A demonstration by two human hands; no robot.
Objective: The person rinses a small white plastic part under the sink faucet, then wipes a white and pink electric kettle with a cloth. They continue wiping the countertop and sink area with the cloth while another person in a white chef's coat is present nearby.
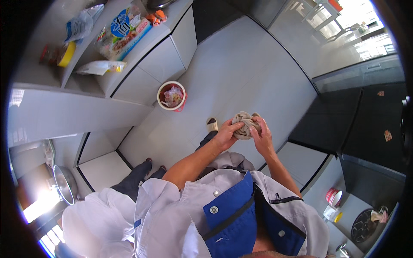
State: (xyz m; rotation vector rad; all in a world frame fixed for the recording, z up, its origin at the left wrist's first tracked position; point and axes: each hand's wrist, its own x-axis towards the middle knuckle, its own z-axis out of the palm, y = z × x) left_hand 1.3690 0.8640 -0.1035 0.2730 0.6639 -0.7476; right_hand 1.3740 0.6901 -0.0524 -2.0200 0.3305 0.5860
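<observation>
A bunched-up beige-grey cloth (244,126) is held in front of me above the floor. My left hand (227,134) grips its left side, with the thumb lying over the folds. On the other side my right hand (262,132) presses its thumb and fingers into the cloth. The cloth is crumpled into a compact ball, and its underside is hidden. Both forearms are bare below rolled grey sleeves.
A round trash bin (171,96) with bagged waste stands by the cabinets. Another person (100,219) in white is close at my left. Packages lie on the upper-left counter (161,30). A black refrigerator (374,119) stands right; a drain basin with cups is lower right.
</observation>
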